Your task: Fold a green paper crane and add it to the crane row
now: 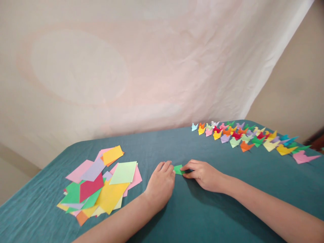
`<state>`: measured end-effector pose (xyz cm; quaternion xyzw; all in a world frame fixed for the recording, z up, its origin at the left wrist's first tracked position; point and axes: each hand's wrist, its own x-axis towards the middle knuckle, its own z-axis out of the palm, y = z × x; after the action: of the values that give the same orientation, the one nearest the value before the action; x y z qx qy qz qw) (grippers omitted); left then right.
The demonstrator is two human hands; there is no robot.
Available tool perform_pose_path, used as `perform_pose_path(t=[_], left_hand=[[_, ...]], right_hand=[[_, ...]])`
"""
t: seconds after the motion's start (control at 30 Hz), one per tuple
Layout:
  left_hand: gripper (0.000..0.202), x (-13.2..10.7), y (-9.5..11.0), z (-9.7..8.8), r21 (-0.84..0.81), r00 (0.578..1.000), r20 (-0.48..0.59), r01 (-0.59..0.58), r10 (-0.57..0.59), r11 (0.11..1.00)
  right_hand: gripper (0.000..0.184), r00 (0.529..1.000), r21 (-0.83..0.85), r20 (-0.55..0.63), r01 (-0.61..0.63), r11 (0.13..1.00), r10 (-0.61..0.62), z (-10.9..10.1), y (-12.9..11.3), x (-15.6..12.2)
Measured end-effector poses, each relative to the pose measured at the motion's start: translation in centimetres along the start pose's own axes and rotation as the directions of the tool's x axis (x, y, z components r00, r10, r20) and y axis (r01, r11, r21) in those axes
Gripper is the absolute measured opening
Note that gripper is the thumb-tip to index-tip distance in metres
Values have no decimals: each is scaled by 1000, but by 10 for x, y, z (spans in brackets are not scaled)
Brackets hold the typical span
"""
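A small piece of green folded paper is between my two hands, low over the middle of the table. My right hand pinches its right end between thumb and fingers. At its left end, my left hand is closed, with curled fingers and the thumb at the paper's edge; the back of this hand hides part of the grip. The finer folds of the green paper are too small to make out.
Left of my hands lies a loose pile of coloured paper squares. Several rows of small folded paper birds stand at the back right. A teal cloth covers the table, and a pale hanging sheet is behind it.
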<state>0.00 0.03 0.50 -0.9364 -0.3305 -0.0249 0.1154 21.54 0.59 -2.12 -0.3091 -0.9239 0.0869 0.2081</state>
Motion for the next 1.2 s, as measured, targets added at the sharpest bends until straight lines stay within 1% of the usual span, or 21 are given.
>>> perform_pose_path(t=[0.13,0.23,0.3,0.5,0.77,0.87,1.0,1.2], left_hand=[[26,0,0,4,-25,999,-17,-37,37,999],[25,0,0,7,-65,1000,-3,-22,22,998],[23,0,0,7,-73,1000,1,-10,10,997],[24,-1,2,6,-73,999,-14,29,-30,997],[27,-2,2,5,-146,998,-18,55,-58,988],[29,-3,1,6,-196,998,-26,59,-65,979],[27,-3,-2,8,-290,993,-61,83,-105,953],[27,-2,-7,21,-432,976,-127,108,-179,895]], right_hand=[[38,998,97,-50,-33,995,38,-1,-2,1],[49,990,163,-93,-88,983,104,2,-1,3],[53,981,190,-125,-124,974,149,5,1,5],[49,974,205,-148,-136,969,169,12,2,8],[41,969,222,-172,-135,966,175,14,3,2],[34,972,186,-184,-114,976,148,14,5,1],[24,981,81,-181,-52,995,66,13,6,1],[20,984,-106,-163,52,993,-69,11,4,0]])
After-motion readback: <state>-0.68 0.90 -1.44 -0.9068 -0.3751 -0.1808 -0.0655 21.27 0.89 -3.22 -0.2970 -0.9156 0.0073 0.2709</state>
